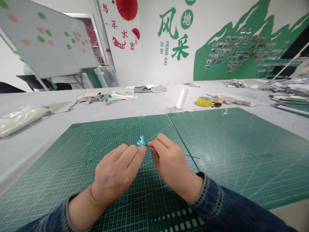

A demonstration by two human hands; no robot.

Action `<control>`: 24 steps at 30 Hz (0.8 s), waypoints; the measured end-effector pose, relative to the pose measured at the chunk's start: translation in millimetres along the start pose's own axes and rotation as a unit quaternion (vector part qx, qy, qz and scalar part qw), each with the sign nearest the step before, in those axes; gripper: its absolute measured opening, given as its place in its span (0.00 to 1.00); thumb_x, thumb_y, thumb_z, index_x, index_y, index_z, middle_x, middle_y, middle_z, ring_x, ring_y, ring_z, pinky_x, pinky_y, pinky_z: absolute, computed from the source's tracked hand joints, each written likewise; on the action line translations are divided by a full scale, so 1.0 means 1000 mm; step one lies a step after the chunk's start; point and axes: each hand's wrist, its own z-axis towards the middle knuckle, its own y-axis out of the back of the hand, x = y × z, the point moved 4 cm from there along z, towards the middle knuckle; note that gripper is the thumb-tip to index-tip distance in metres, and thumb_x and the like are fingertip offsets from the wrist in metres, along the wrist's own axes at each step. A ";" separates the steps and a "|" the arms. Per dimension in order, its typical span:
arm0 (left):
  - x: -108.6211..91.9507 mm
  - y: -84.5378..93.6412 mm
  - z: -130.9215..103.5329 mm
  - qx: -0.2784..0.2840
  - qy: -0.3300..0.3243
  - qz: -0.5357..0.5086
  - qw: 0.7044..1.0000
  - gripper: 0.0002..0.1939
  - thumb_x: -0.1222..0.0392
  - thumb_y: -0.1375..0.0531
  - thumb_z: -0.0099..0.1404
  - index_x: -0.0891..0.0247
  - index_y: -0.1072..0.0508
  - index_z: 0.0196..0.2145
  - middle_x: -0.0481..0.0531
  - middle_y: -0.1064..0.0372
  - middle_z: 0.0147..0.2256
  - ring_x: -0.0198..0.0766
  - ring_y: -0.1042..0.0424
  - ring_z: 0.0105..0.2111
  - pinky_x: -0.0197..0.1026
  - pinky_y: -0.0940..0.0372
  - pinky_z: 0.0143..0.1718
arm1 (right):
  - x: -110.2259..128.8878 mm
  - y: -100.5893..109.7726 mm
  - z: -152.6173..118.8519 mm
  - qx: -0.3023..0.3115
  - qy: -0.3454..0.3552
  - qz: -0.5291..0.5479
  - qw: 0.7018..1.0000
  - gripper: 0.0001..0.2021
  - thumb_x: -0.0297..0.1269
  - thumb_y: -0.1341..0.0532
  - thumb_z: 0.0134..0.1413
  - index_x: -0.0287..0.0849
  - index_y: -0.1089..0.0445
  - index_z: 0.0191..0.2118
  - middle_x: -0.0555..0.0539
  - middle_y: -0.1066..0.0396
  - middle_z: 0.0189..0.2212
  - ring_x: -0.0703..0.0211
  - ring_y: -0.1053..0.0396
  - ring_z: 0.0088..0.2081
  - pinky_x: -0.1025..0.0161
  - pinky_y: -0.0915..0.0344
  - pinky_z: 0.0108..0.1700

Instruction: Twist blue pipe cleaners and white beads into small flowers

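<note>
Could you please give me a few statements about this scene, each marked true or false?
1. The left hand pinches a small blue piece. True.
2. The white cone stands left of the yellow tape. True.
3. The tape lies on a green mat. False: it lies on the table, beyond the green mats.
4. The right hand is open flat. False: the right hand has a pinching grip.
</note>
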 end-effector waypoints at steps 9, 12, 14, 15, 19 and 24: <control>0.037 -0.021 0.000 0.108 0.195 -0.167 0.960 0.06 0.60 0.41 0.69 0.58 0.23 0.37 0.47 0.29 0.30 0.37 0.31 0.32 0.40 0.40 0.33 | 0.002 -0.003 0.005 0.091 0.137 -0.112 0.980 0.09 0.24 0.44 0.61 0.41 0.31 0.32 0.48 0.32 0.31 0.56 0.39 0.32 0.59 0.43 0.31; 0.052 -0.033 -0.002 0.177 0.258 -0.271 0.910 0.05 0.59 0.39 0.66 0.57 0.22 0.35 0.45 0.29 0.29 0.34 0.32 0.30 0.38 0.41 0.31 | 0.001 -0.002 0.006 0.117 0.132 -0.041 0.983 0.10 0.24 0.45 0.63 0.40 0.28 0.34 0.48 0.30 0.32 0.57 0.37 0.34 0.60 0.40 0.35; 0.060 -0.039 -0.005 0.208 0.285 -0.342 0.871 0.05 0.57 0.38 0.64 0.56 0.22 0.33 0.44 0.29 0.28 0.33 0.34 0.27 0.37 0.43 0.30 | 0.001 -0.002 0.007 0.129 0.117 0.043 0.984 0.09 0.25 0.44 0.63 0.40 0.27 0.35 0.49 0.29 0.33 0.59 0.35 0.36 0.61 0.38 0.38; 0.062 -0.042 -0.006 0.220 0.297 -0.381 0.847 0.05 0.57 0.37 0.63 0.57 0.21 0.32 0.44 0.29 0.27 0.33 0.34 0.26 0.37 0.43 0.29 | 0.000 -0.001 0.008 0.133 0.106 0.093 0.981 0.09 0.26 0.43 0.63 0.41 0.26 0.35 0.49 0.29 0.33 0.60 0.34 0.36 0.62 0.37 0.40; 0.066 -0.053 -0.014 0.222 0.347 -0.553 0.724 0.06 0.56 0.35 0.61 0.60 0.21 0.32 0.47 0.27 0.29 0.34 0.32 0.29 0.36 0.39 0.30 | -0.005 0.001 0.013 0.137 0.012 0.277 0.951 0.06 0.25 0.36 0.57 0.42 0.25 0.32 0.51 0.29 0.30 0.64 0.32 0.34 0.64 0.36 0.38; 0.058 -0.065 -0.020 0.155 0.402 -0.682 0.591 0.04 0.60 0.34 0.59 0.62 0.23 0.31 0.47 0.28 0.28 0.31 0.33 0.28 0.34 0.38 0.30 | -0.016 0.001 0.016 0.122 -0.148 0.422 0.886 0.04 0.27 0.32 0.50 0.43 0.24 0.29 0.53 0.31 0.27 0.64 0.35 0.30 0.64 0.40 0.32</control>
